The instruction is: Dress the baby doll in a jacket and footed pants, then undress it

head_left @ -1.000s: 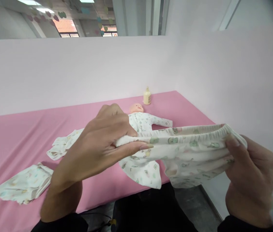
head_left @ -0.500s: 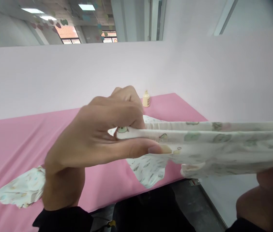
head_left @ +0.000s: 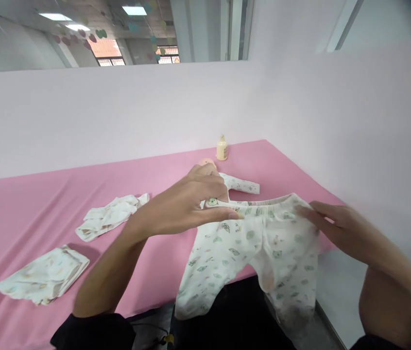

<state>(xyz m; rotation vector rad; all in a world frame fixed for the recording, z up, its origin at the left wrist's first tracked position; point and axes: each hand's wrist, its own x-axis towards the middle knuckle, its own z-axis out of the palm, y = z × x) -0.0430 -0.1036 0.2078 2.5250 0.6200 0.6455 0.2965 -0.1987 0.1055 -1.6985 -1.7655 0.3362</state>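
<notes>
Small white baby pants point(head_left: 234, 243) with green leaf and animal prints hang from both hands, waistband up, legs dangling over the front edge of the pink surface. My left hand point(head_left: 191, 199) pinches the waistband's left end between thumb and curled fingers. At the other end, my right hand point(head_left: 331, 221) is closed on the waistband, slightly blurred. Behind the pants lies a white printed baby garment point(head_left: 244, 184) with one sleeve showing; the rest of it is hidden by the pants and my left hand.
Two folded white cloths, a nearer one point(head_left: 45, 274) and a farther one point(head_left: 112, 216), lie left on the pink-covered table point(head_left: 147, 272). A cream pump bottle point(head_left: 222, 148) stands at the back, near a partly hidden pinkish round thing point(head_left: 207, 162). White walls border the back and right.
The pants' waistband, stretched wide toward the right before, has shortened as my right hand came inward. The pants are now lower and farther from me, with both legs hanging in view.
</notes>
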